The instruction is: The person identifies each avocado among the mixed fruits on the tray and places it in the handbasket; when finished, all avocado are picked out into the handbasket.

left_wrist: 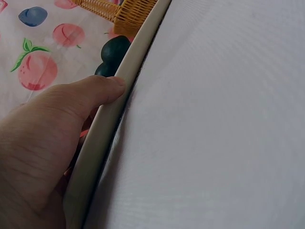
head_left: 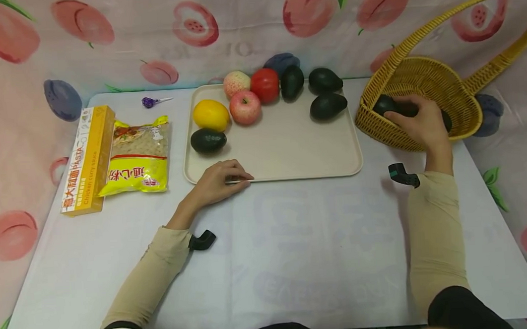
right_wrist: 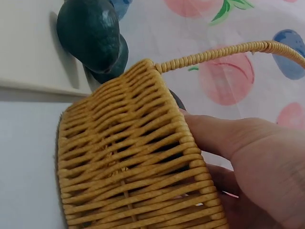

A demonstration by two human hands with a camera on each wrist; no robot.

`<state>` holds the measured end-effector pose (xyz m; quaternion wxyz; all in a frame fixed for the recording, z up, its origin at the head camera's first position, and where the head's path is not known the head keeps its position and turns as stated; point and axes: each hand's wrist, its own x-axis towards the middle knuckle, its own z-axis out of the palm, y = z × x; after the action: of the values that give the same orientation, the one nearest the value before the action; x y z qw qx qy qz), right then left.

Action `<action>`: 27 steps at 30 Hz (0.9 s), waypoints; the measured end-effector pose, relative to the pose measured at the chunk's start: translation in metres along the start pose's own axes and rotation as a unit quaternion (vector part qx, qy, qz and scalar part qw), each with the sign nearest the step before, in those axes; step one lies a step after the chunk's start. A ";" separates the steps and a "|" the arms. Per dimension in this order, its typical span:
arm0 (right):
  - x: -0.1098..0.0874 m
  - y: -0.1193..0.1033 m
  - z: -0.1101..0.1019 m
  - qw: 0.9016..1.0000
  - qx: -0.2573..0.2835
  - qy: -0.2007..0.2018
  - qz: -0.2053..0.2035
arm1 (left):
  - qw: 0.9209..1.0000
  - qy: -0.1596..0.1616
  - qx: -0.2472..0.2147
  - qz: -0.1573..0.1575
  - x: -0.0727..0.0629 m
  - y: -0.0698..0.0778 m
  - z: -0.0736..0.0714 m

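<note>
My right hand (head_left: 422, 121) reaches into the yellow wicker basket (head_left: 466, 114) and grips a dark green avocado (head_left: 383, 104) near the basket's left wall. Another dark rounded thing (head_left: 447, 120) shows beside that hand. In the right wrist view the basket's weave hides most of the fingers. My left hand (head_left: 221, 180) pinches the front rim of the beige tray (head_left: 290, 168), its thumb lying along the outer edge in the left wrist view. Close by on the tray lies an avocado (head_left: 208, 140); several more avocados (head_left: 328, 106) sit at its back right.
A lemon (head_left: 211, 115), an apple (head_left: 245, 108), a tomato (head_left: 265, 86) and a speckled peach-like fruit (head_left: 236, 84) are grouped on the tray. To its left lie a yellow pasta box (head_left: 89, 161), a macaroni bag (head_left: 138, 158) and a purple lollipop (head_left: 153, 101). The basket's tall handle (head_left: 452, 13) arches up.
</note>
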<state>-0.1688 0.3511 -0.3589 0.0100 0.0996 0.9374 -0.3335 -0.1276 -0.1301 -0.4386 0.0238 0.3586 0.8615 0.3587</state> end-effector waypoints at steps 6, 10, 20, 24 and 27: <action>0.004 0.000 -0.003 1.000 -0.013 -0.017 0.002 | 1.000 -0.002 0.000 -0.004 0.001 0.000 0.000; 0.004 -0.002 -0.003 0.999 -0.032 -0.019 -0.002 | 1.000 -0.003 0.000 -0.004 0.000 0.000 0.001; 0.006 -0.007 -0.002 0.998 -0.055 -0.039 0.023 | 1.000 -0.001 0.003 -0.006 0.000 0.000 0.000; 0.006 -0.006 0.000 0.998 -0.047 -0.034 0.021 | 1.000 -0.002 0.002 -0.006 0.001 0.000 -0.001; 0.004 -0.004 0.003 0.999 -0.037 -0.015 0.003 | 1.000 -0.004 0.001 -0.006 0.000 0.000 -0.001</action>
<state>-0.1734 0.3465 -0.3593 0.0290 0.0973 0.9485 -0.3001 -0.1281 -0.1304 -0.4382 0.0289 0.3553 0.8637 0.3562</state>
